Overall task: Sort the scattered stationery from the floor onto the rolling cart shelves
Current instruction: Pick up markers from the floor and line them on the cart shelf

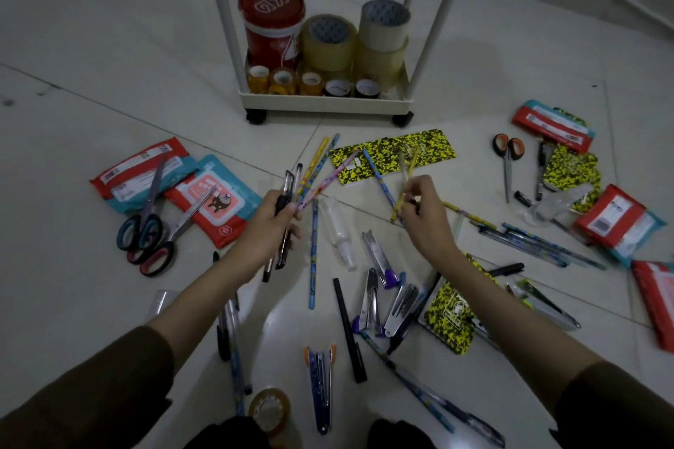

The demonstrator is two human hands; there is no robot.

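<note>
Nearest to us, at the bottom edge, lies a roll of clear yellowish tape [269, 411] flat on the pale tiled floor [91, 102], and just right of it a blue stapler with orange ends [321, 386].

Going from the left, we see two red and teal packs of wet wipes [175, 189] with two pairs of scissors [153, 226] lying across them. Our left hand [271, 220] is closed around a bundle of pens and pencils [306, 182]: black and clear pens stick out above and below the fist, and patterned pencils fan out upward to the right. The fingers are curled tight around the bundle.

Behind, in the middle, stands the white rolling cart [324, 104]; its bottom shelf carries a red plastic tub [271, 25], big rolls of brown tape [328, 42] and a row of small tape rolls [312, 84].

Our right hand [425, 210] is raised over the floor and pinches a thin yellow pencil [403, 189] between thumb and fingertips; the other fingers are loosely bent. We cannot tell if it pinches more than one pencil. Under this hand lie a clear spray bottle [337, 231], open metal staplers [379, 266] and a yellow and black speckled notebook [452, 313]. Far right are more pens [539, 244], orange-handled scissors [508, 164] and more red packs [620, 226].
</note>
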